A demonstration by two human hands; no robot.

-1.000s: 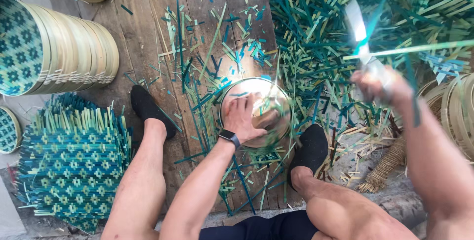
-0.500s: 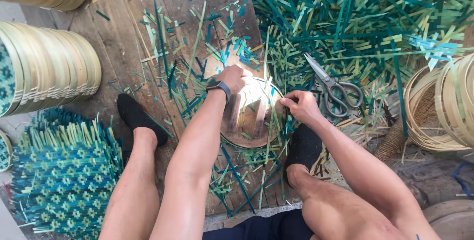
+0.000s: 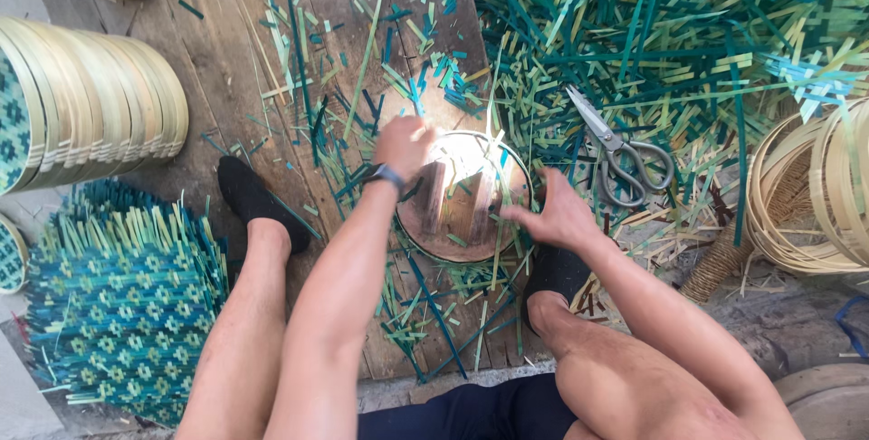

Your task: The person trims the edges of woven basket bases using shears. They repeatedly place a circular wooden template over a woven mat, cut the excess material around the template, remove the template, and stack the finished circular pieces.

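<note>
Floor: worn wooden planks [image 3: 226,87], littered with cut green, teal and pale bamboo strips [image 3: 688,33], thickest beyond the right hand.
Edge: concrete ground [image 3: 797,313] borders the planks on the near side of the right arm.
Round wooden block [image 3: 457,200]: a brown disc lying flat on the planks between the two feet, its top streaked light and dark, a few strip offcuts scattered on it.
Left hand [image 3: 405,144]: fingers curled at the far left rim of the block, closed around strip ends; what exactly it grips I cannot tell. A dark watch sits on the wrist.
Right hand [image 3: 554,214]: open, fingers spread and pointing left, resting on the right rim of the block.
Scissors [image 3: 620,150]: metal, lying shut on the strips just beyond the right hand, not touched.
Bamboo hoops [image 3: 815,196]: pale rings stacked well to the right of the right hand.
Woven mat [image 3: 118,304]: teal and green pattern, left of the left leg.
Stacked round trays [image 3: 90,100]: on edge, far left of the left hand.
</note>
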